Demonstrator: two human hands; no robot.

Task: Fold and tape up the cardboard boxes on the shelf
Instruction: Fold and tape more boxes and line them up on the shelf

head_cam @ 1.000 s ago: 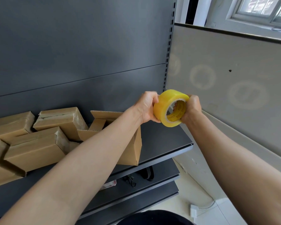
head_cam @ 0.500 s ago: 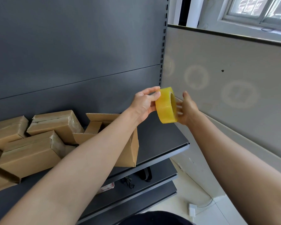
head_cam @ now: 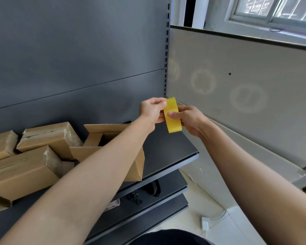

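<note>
A yellow roll of packing tape is held edge-on in the air above the right end of the dark shelf. My left hand pinches its top left edge with fingertips. My right hand grips the roll from the right, thumb across its face. An open cardboard box with raised flaps stands on the shelf below my left forearm, partly hidden by it. Several taped boxes lie piled at the left.
The shelf's dark back panel rises behind the boxes. A grey wall panel runs along the right. Lower shelves hold small dark items. A white power strip lies on the floor.
The roll has turned from showing its core to edge-on. My right hand closed its thumb over the tape's face, and my left hand shifted to pinch the roll's top edge.
</note>
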